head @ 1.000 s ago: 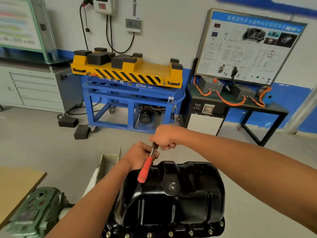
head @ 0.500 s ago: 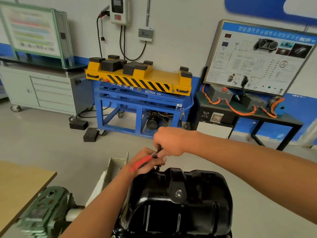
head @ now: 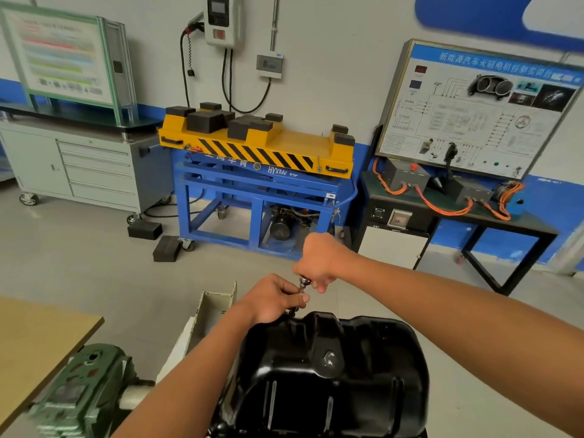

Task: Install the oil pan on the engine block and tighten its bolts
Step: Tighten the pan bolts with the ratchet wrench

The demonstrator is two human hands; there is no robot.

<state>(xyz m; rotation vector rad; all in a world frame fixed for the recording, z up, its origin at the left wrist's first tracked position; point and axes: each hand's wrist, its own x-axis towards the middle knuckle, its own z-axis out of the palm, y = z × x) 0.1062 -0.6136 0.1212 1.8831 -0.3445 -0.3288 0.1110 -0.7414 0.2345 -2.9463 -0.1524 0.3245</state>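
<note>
The black oil pan [head: 331, 384] sits low in the middle of the head view, its drain plug [head: 329, 358] facing up. At its far left rim stands a ratchet [head: 304, 283] on a thin extension. My right hand [head: 317, 262] grips the ratchet's head from above. My left hand [head: 273, 298] pinches the extension just below it, close to the pan's rim. The ratchet's red handle is hidden behind my left hand. The engine block under the pan is out of sight.
A green motor [head: 76, 393] and a wooden tabletop [head: 38, 336] lie at the lower left. A white open box [head: 215, 308] stands left of the pan. Across the floor are a blue and yellow lift stand [head: 259, 172], a grey tool cabinet [head: 79, 165] and a training board bench [head: 458, 197].
The red handle has swung out of sight behind my left hand. My left hand moved from the handle to the extension. The camera tilted up a little.
</note>
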